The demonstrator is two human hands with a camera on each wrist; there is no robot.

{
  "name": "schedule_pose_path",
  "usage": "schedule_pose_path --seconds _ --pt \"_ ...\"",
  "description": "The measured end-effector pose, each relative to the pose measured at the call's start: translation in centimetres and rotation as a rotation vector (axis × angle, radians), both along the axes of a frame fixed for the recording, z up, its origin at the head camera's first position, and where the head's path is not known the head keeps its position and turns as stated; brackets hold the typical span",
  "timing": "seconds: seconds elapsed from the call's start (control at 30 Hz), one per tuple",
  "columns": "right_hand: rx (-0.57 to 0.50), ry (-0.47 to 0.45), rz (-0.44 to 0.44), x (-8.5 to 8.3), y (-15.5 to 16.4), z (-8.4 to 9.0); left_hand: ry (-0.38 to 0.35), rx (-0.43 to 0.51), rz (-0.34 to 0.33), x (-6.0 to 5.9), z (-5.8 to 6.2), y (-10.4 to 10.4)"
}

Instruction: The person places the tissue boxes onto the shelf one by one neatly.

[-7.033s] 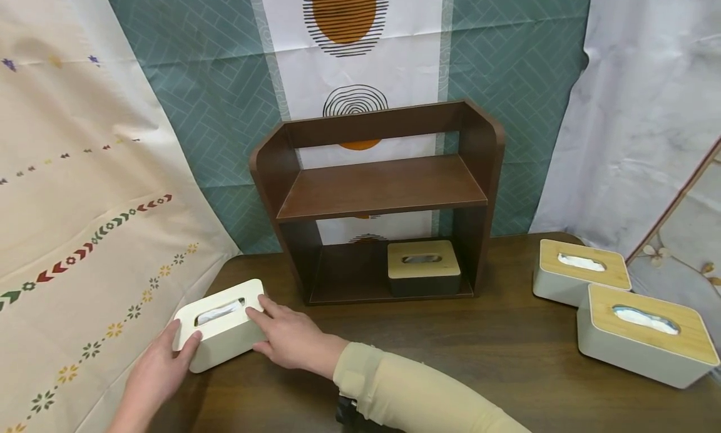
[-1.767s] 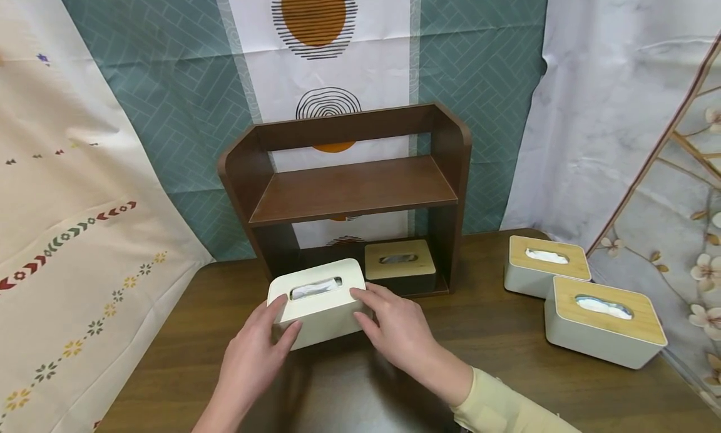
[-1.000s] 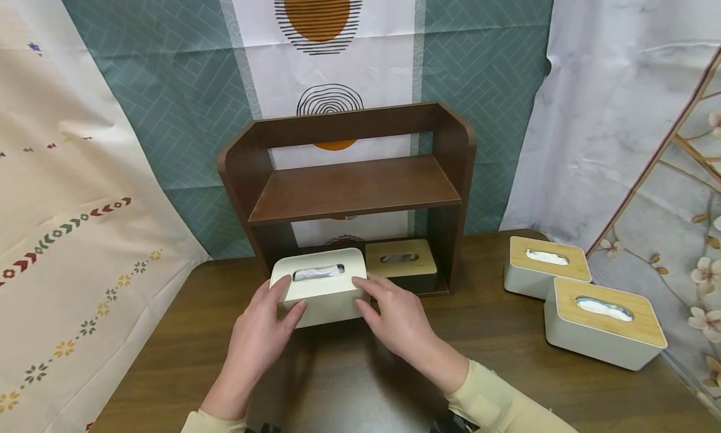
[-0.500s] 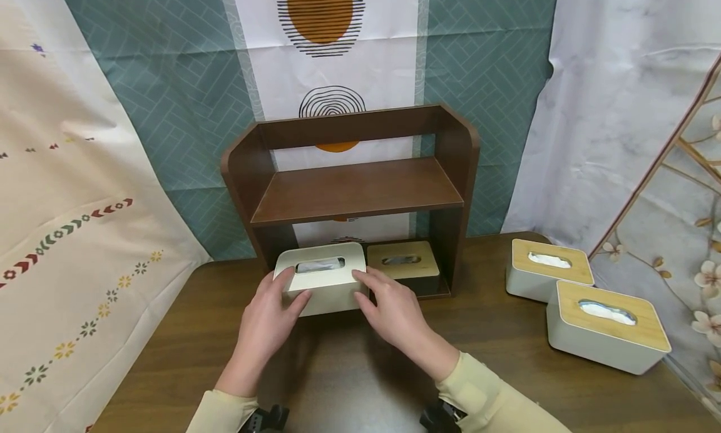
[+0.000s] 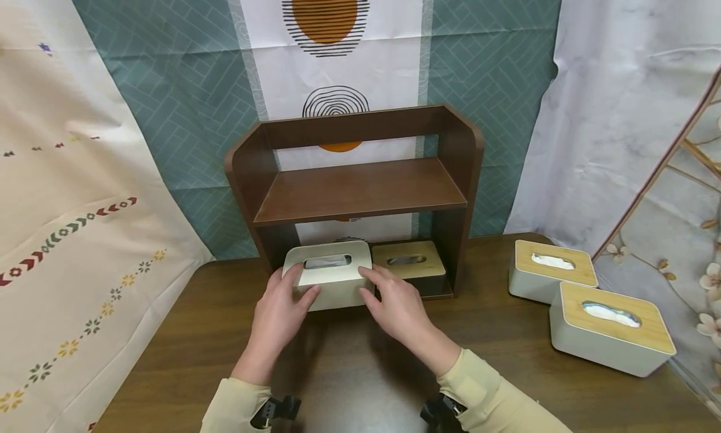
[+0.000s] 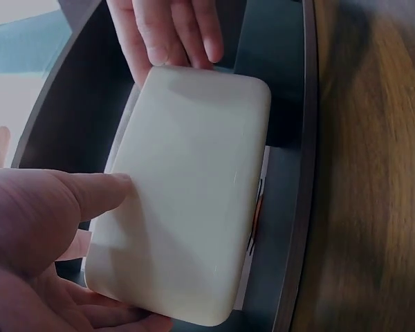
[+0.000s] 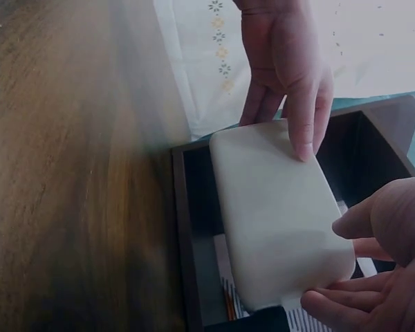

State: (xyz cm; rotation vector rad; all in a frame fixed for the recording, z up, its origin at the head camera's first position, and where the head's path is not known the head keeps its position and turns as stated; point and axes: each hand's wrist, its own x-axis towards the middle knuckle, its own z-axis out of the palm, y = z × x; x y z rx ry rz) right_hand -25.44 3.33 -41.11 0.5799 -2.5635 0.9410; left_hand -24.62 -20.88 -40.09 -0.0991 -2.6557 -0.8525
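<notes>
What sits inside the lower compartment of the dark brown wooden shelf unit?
In the dark brown wooden shelf unit, a black tissue box with a wooden lid sits at right; the cream tissue box, gripped by both hands, is partly in at left. The floor behind it is covered.

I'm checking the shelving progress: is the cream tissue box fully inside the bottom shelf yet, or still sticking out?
Partly in. The cream tissue box has its back end under the wooden shelf unit, its front projecting, gripped by the left hand and right hand.

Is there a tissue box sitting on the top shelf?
No, the top shelf holds no box; the cream tissue box held by both hands is down at the bottom level.
</notes>
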Motion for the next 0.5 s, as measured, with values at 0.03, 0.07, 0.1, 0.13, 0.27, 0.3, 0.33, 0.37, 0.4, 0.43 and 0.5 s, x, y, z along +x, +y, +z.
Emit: schedule_pose_path --seconds 0.03,0.07,0.1,0.13,0.27,0.3,0.33,0.37,0.4,0.43,0.5 --pt "0.0 -0.001 -0.001 -0.1 0.0 -0.1 0.003 0.004 0.0 -0.1 0.0 0.1" --pt "-0.002 -0.001 -0.002 -0.2 0.0 -0.1 0.005 0.008 0.0 -0.3 -0.1 0.1" --pt "-0.004 -0.005 -0.002 -0.3 0.1 -0.1 0.007 0.013 0.0 -0.4 -0.2 0.2" --pt "-0.004 -0.004 -0.002 -0.5 0.1 -0.2 0.008 0.017 -0.001 -0.6 -0.2 0.3" --pt "-0.006 -0.023 -0.007 -1.1 0.1 -0.3 0.009 0.028 0.007 -1.2 -0.8 0.5" --pt "-0.006 -0.028 -0.007 -1.3 0.1 -0.3 0.008 0.031 0.009 -1.3 -0.9 0.5" --pt "-0.008 -0.033 -0.007 -1.4 0.1 -0.3 0.006 0.034 0.01 -1.4 -1.0 0.6" --pt "-0.012 -0.041 -0.007 -1.5 0.1 -0.3 0.005 0.038 0.012 -1.6 -1.2 0.6" --pt "-0.014 -0.044 -0.007 -1.7 0.1 -0.4 0.002 0.042 0.013 -1.7 -1.3 0.6" --pt "-0.016 -0.047 -0.005 -1.8 0.1 -0.4 0.0 0.047 0.014 -1.8 -1.4 0.6" --pt "-0.016 -0.052 -0.002 -1.9 0.1 -0.4 0.001 0.055 0.017 -2.0 -1.6 0.7"
